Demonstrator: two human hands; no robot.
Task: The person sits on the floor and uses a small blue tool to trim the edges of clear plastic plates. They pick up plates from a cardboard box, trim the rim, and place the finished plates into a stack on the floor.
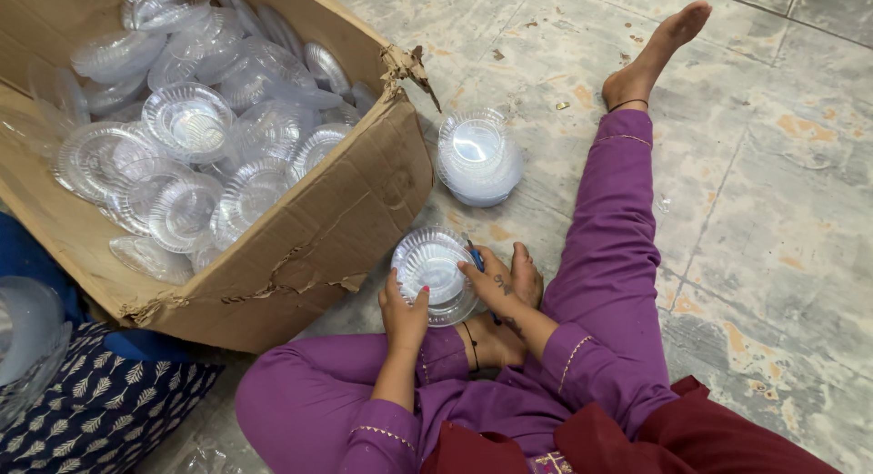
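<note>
On the tiled floor, between the folded purple-trousered legs, I log a clear ribbed plastic bowl held just above the lap, open side up and tilted slightly toward the camera, probably so its inside can be seen. Left hand: wrist bent upward, fingers wrapped over the near rim, thumb inside; its grip holds the bowl. Right hand: comes in from the right, palm turned inward, fingers hooked on the far-right rim, grip likewise closed on the bowl; a small blue object shows just behind these fingers, kind unclear. Both forearms converge from the body, elbows tucked, so the bowl is steadied from two sides. A short stack of like bowls sits on the floor near the right leg, just beside the torn corner of the cardboard box, within easy reach. Box lies open and tipped, full of loose clear bowls. At lower left, a patterned blue cloth of someone else nearby.
</note>
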